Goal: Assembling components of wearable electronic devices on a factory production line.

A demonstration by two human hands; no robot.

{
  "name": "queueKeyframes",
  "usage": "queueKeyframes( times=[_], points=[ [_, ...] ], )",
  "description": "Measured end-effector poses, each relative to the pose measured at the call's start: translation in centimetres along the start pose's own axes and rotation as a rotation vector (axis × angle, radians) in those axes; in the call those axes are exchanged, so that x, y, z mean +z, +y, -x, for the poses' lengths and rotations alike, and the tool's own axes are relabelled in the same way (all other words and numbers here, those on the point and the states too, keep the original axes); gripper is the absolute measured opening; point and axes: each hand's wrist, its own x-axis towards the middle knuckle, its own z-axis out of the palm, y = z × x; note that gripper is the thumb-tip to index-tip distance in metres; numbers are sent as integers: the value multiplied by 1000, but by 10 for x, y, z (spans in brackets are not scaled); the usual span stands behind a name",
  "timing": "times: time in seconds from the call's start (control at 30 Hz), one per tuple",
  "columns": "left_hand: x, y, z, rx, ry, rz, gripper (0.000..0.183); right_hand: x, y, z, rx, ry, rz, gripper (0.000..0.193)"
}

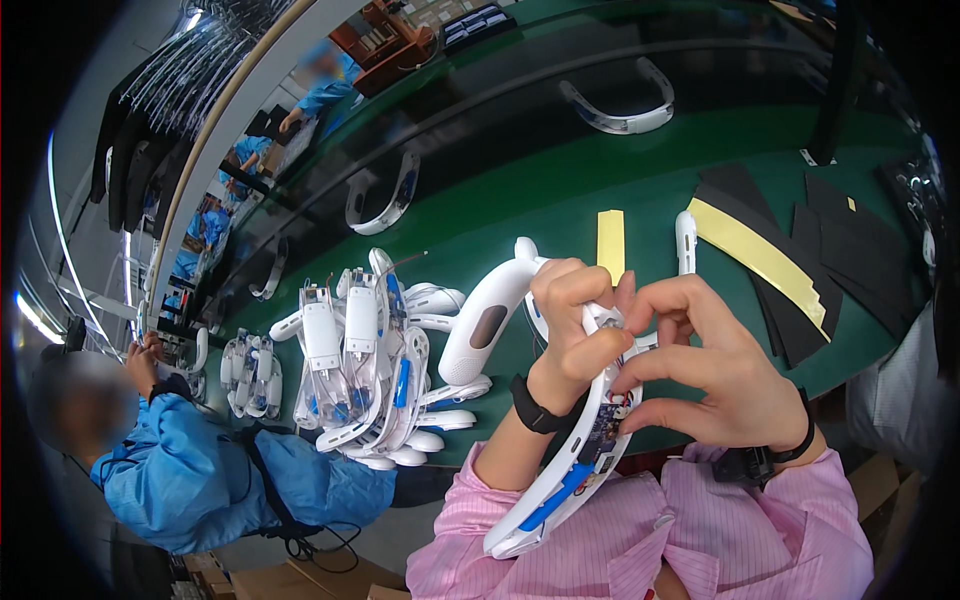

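Showing at far left a co-worker (180,465) in a blue jacket, with both hands raised. Carrying on the green bench (540,185) a small stack of white parts (250,375). Hiding from view, at the lower edge, the contents of a cardboard box (325,580). Heaping up further along a pile of white housings (362,330), holding blue parts (403,383) among the shells. Showing just left of the hands an oval white housing (510,283) with a dark window. Clamping the fingers of the left hand (570,325) around the upper end of an open curved housing (575,435), slanting down before the pink shirt (650,520). Containing inside that shell a circuit board (606,425) and, lower, a long blue part (558,497). Bending the thumb and fingertips of the right hand (715,365) near the board, leaving impossible to tell any clamping. Lying beyond, near a yellow strip (610,240), a white bar (685,243) and black sheets (850,250).
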Motion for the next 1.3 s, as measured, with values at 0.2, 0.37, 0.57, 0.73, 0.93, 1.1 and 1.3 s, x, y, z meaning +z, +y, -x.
queueKeyframes(
  times=[0.2,0.37,0.57,0.73,0.93,1.1,1.3],
  points=[
    [3,-5,15,9,44,26,25,7,8,3,12,-53,-129,25],
    [-5,-16,-5,-280,-595,86,32,12,43,12,303,260,-470,28],
    [-16,-146,16,-777,-1212,30,39,6,104,76,648,804,-251,29],
    [-7,-249,36,-494,-1282,-710,27,14,106,169,595,844,379,17],
    [-58,-340,61,-537,-653,-989,55,27,109,169,363,717,688,24],
    [-173,-339,67,-918,-1233,-1462,34,29,107,170,442,723,745,23],
    [-186,-334,47,-798,-1546,-1288,26,27,110,160,411,682,779,22]
  ],
)
